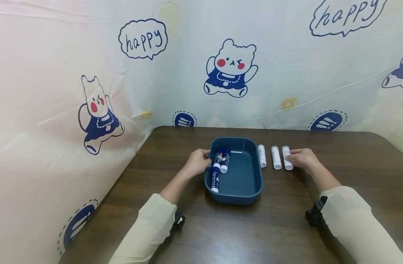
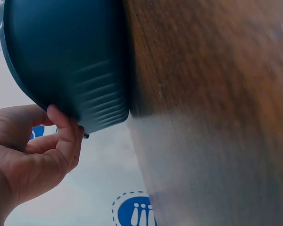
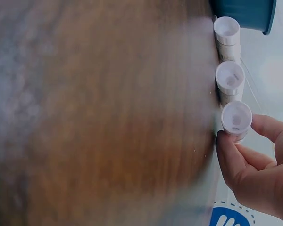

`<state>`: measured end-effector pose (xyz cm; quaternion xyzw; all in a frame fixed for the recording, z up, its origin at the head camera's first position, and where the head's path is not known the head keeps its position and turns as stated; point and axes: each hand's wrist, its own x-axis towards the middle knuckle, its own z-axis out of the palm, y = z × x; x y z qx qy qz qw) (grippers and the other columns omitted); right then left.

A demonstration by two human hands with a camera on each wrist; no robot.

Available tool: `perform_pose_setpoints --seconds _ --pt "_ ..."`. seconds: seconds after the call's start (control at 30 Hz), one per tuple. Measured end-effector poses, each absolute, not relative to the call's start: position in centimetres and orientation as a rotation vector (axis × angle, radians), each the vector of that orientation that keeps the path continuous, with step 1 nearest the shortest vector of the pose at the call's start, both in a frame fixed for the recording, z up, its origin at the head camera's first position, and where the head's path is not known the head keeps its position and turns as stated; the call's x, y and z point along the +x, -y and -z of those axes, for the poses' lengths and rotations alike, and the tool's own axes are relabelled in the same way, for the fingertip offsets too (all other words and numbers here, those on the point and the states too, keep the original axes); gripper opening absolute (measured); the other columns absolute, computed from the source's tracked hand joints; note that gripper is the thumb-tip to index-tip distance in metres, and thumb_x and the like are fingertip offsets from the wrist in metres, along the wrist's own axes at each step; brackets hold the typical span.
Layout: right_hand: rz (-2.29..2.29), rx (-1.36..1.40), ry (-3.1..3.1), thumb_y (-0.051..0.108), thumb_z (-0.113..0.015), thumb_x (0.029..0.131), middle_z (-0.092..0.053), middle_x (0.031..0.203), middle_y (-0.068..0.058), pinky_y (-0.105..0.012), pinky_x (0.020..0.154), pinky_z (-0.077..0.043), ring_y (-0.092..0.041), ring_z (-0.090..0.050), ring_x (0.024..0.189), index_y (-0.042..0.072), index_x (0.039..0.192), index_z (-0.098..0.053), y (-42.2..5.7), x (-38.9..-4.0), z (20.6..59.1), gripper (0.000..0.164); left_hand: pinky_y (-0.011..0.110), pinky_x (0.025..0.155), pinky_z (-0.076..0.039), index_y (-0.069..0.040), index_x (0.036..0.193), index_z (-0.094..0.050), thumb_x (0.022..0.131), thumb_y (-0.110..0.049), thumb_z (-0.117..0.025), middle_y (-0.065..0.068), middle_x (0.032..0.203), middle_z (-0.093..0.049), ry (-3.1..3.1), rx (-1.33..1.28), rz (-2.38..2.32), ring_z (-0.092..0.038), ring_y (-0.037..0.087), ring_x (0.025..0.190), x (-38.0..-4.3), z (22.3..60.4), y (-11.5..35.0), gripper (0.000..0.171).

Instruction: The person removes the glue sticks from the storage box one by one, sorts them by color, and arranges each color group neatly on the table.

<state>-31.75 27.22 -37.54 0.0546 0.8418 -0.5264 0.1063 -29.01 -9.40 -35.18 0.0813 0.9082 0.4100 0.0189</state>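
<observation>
My left hand [image 1: 198, 161] holds the left rim of a dark blue plastic bin [image 1: 245, 198]; the left wrist view shows its fingers curled at the bin's edge. Three glue sticks with blue labels and white ends, one of them a blue glue stick [image 1: 225, 161], lie along the bin's left side. To the right of the bin three white glue sticks lie in a row. With thumb and fingers, my right hand [image 1: 303, 160] pinches the rightmost white glue stick [image 3: 237, 117]. The middle white glue stick [image 1: 276, 157] lies just left of it, and another white glue stick [image 1: 262, 156] is beside the bin wall.
Everything stands on a dark brown wooden table [image 1: 247, 234]. Behind and to the left hangs a pale printed cloth [image 1: 194, 73] with cartoon figures, close to the table's far edge. Each forearm wears a black wrist device.
</observation>
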Motion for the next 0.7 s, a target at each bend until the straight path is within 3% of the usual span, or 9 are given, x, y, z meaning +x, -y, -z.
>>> perform_pose_setpoints --seconds 0.13,0.53,0.7 --pt "1.54 0.168 -2.5 0.008 -0.059 0.087 -0.033 0.132 -0.037 -0.023 0.078 -0.05 -0.005 -0.053 0.082 -0.02 0.133 -0.027 -26.98 -31.91 37.41 0.063 0.024 0.048 -0.047 0.004 0.132 -0.047 0.086 0.0 -0.051 0.012 0.098 -0.06 -2.819 0.254 -1.275 -0.052 0.012 0.053 -29.0 35.15 9.4 0.046" --pt "1.374 0.263 -2.617 0.012 -0.063 0.084 -0.04 0.126 -0.035 -0.018 0.064 -0.05 -0.005 -0.054 0.07 -0.018 0.129 -0.038 -26.56 -32.28 37.29 0.06 0.024 0.048 -0.047 0.004 0.131 -0.048 0.086 0.0 -0.051 0.012 0.1 -0.059 -2.824 0.244 -1.267 -0.052 0.012 0.054 -28.92 34.99 9.33 0.045" --pt "1.288 0.279 -2.67 0.016 -0.065 0.083 -0.044 0.122 -0.033 -0.02 0.066 -0.049 -0.015 -0.056 0.079 -0.016 0.127 -0.042 -26.41 -32.27 37.27 0.059 0.024 0.049 -0.048 0.005 0.131 -0.048 0.086 0.0 -0.052 0.012 0.099 -0.06 -2.83 0.25 -1.259 -0.054 0.012 0.056 -28.98 35.02 9.31 0.045"
